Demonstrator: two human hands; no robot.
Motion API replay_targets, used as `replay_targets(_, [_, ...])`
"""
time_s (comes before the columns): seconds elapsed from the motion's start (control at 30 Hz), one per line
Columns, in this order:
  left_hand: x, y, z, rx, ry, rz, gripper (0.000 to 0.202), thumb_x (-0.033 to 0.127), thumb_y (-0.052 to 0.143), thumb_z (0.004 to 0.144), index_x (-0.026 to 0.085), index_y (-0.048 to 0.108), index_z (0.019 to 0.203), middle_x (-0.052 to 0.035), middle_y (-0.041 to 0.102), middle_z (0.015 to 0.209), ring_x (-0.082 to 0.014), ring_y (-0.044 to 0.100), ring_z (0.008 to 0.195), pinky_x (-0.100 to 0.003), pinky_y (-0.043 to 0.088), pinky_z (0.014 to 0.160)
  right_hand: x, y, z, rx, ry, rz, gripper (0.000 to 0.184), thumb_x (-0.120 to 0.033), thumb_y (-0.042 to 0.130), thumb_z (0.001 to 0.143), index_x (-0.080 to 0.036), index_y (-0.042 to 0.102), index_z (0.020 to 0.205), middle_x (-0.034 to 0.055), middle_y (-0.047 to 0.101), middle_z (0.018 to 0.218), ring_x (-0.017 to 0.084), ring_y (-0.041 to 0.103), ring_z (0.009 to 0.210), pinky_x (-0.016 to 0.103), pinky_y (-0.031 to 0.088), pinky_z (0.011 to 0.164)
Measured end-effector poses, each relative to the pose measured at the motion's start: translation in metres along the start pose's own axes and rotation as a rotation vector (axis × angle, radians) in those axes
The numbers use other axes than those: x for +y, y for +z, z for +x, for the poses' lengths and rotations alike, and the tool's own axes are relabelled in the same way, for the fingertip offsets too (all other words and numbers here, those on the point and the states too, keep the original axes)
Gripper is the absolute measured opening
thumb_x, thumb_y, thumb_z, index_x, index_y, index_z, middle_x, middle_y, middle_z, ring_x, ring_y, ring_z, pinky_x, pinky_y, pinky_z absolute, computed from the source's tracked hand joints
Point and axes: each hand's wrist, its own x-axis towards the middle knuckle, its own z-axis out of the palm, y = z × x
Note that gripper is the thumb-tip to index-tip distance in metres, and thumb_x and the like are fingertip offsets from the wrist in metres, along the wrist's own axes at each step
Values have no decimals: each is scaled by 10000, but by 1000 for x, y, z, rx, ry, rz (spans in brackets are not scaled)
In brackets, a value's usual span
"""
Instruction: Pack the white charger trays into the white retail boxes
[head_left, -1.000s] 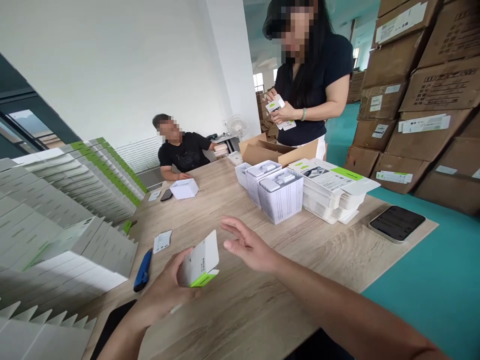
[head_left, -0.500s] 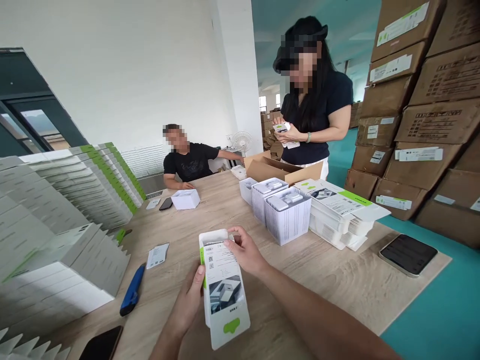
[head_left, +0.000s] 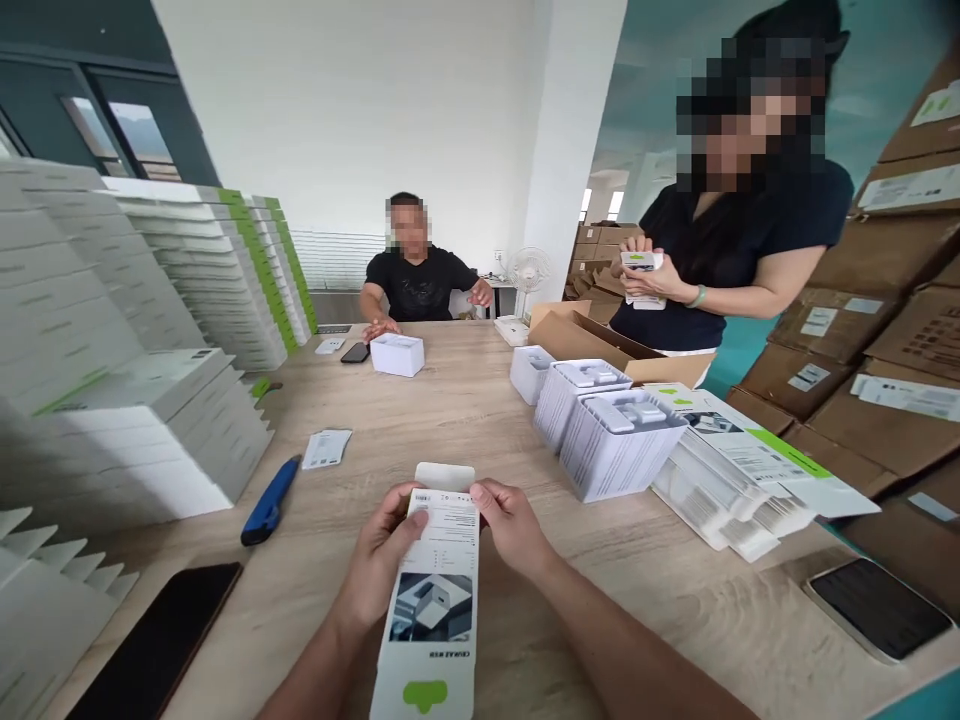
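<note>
Both hands hold a white printed carton [head_left: 433,605] above the near edge of the table. Its face carries a product photo and text, and a green hanger-shaped patch marks the lower end. At the top, a pale flap sticks out past the panel. My left hand [head_left: 375,555] grips the upper left side, thumb lying on the printed face, other fingers hidden behind. At the upper right corner, my right hand [head_left: 516,525] pinches the edge between thumb and fingers. Whether anything is inside the carton cannot be seen.
White carton stacks [head_left: 142,430] rise on the left beside a blue utility knife [head_left: 270,500] and a dark phone [head_left: 154,640]. Stacked white trays [head_left: 622,450], flat cartons [head_left: 750,470] and another phone [head_left: 881,605] lie right. Two people work across the wooden table [head_left: 465,420].
My left hand has moved up the carton, its thumb now on the face. My right hand has shifted to the top corner. The view has turned left; the seated person's arm has drawn in.
</note>
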Motion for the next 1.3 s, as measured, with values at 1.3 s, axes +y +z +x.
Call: replay_targets(1.3, [1, 20, -25, 60, 335, 1509, 659, 261, 700, 713, 130, 405, 1288, -138, 592, 1154, -314, 550, 1079, -456, 458, 914, -11, -17, -8, -113, 167, 16, 255, -348, 658, 839, -185, 613, 1030, -21, 632, 699, 106, 540, 587, 234, 405, 574])
